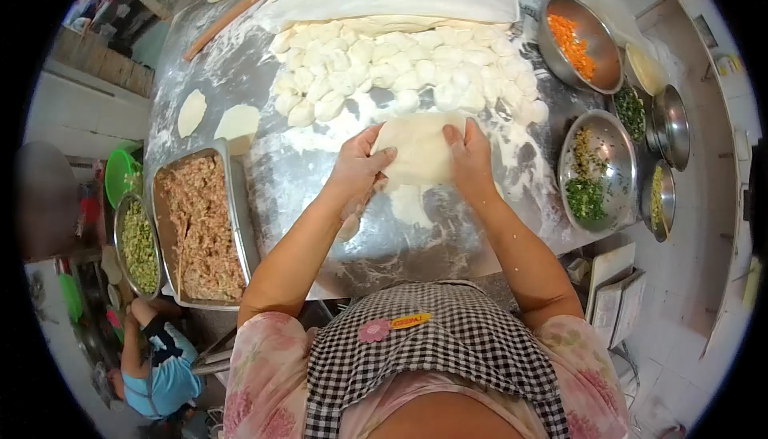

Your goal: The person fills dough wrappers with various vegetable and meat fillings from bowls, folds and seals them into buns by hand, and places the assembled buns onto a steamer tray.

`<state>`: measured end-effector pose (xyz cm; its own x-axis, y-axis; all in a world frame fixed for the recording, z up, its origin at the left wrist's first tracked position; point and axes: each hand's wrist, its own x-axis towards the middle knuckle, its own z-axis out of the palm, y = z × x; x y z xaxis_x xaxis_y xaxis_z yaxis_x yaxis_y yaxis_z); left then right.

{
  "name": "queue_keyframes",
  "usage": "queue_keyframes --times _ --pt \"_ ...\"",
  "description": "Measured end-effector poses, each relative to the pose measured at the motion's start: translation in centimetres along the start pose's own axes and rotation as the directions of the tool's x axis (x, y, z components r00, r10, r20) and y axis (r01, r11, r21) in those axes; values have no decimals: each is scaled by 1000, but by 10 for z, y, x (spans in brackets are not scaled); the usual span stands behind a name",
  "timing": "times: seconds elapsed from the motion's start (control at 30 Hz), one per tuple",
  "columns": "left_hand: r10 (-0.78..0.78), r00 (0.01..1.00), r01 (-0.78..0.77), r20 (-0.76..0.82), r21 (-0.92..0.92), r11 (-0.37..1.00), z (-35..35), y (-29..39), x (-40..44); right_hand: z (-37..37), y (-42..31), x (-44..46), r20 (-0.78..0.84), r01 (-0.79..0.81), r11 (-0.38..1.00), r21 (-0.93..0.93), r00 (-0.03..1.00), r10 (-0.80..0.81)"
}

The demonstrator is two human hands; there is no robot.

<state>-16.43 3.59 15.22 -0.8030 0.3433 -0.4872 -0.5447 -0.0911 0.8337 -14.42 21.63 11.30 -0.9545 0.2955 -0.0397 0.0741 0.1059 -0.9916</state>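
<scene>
Between my two hands a flat sheet of dough (418, 149) is held up by its left and right edges, over the floured metal table (320, 235). My left hand (362, 163) pinches the left edge, thumb on top and fingers underneath. On the right edge, my right hand (470, 159) grips in the same way. Just beyond the sheet lie many small pale dough pieces (400, 63), crowded in rows and dusted with flour. Two thin dough scraps, one oval (192, 113) and one squarer (238, 121), rest to the left.
A rectangular metal tray of minced filling (228, 199) stands at the left, beside a bowl of chopped greens (136, 247). Metal bowls with diced carrot (570, 45) and chopped herbs (588, 199) line the right edge. A rolling pin (248, 9) lies at the back left. Another person (164, 367) is at lower left.
</scene>
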Motion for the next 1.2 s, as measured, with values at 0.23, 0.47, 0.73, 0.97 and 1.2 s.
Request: queue_keyframes --times 0.23,0.47,0.73,0.97,1.2 --pt "137 967 17 214 -593 805 55 22 -9 -59 -67 -8 -33 59 997 41 998 -58" --pt "550 773 -626 316 523 579 125 -100 67 -92 -11 -8 -150 4 979 -206 988 -35" --pt "428 674 -670 602 742 12 181 -45 64 -159 -53 -30 -40 65 823 -564 993 -107" --pt "547 522 -506 654 754 -419 238 9 39 -423 6 -36 -467 -318 497 -807 859 -210" --pt "420 870 -319 260 945 76 234 -20 47 -706 111 -49 -208 -205 -363 -909 978 -31"
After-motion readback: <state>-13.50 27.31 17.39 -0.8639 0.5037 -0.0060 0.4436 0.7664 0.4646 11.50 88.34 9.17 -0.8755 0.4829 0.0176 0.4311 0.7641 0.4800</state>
